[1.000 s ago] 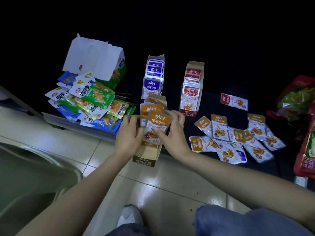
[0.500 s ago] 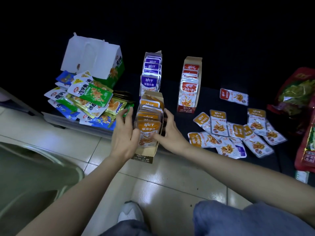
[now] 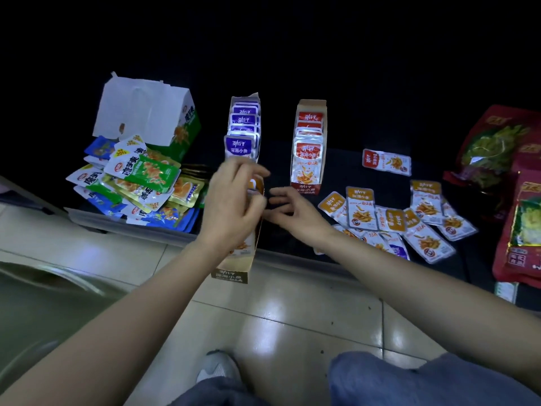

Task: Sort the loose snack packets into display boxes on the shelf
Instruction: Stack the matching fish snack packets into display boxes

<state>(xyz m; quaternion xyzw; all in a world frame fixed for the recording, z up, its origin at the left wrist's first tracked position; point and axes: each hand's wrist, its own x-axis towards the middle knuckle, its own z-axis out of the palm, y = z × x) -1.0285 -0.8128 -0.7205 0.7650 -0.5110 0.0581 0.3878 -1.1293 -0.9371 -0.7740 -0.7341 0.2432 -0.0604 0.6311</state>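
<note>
My left hand [image 3: 234,203] curls over orange-topped foil snack packets [image 3: 255,185] in the tan cardboard display box [image 3: 231,273] at the edge of the dark shelf [image 3: 345,174]. It is too blurred to tell whether it grips them. My right hand [image 3: 295,212], fingers spread, hovers just beside the box.

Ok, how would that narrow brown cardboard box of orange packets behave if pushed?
The narrow brown cardboard box looks thin-walled and open-topped, so it likely flexes when squeezed. Its front end seems to overhang the shelf edge, so an outward nudge might tip it. Packed with orange packets, it probably slides as one.
</note>
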